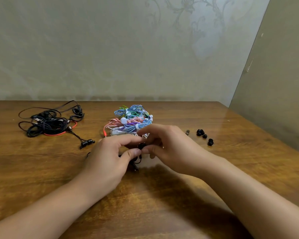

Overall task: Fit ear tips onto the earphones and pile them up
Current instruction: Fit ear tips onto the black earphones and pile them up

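My left hand (109,157) and my right hand (169,149) meet at the middle of the wooden table (162,204). Between their thumbs and fingertips they pinch a small black earbud (142,145), and its black cable (135,163) hangs down under my left hand. Several loose black ear tips (204,135) lie to the right of my right hand. A tangle of black and red earphones (50,123) sits at the left. Just behind my hands lies a pile of coloured earphones (131,121).
A pale patterned wall (128,49) stands close behind the table's far edge. A plain panel (280,83) rises along the table's right edge. The near part of the table shows bare wood under my forearms.
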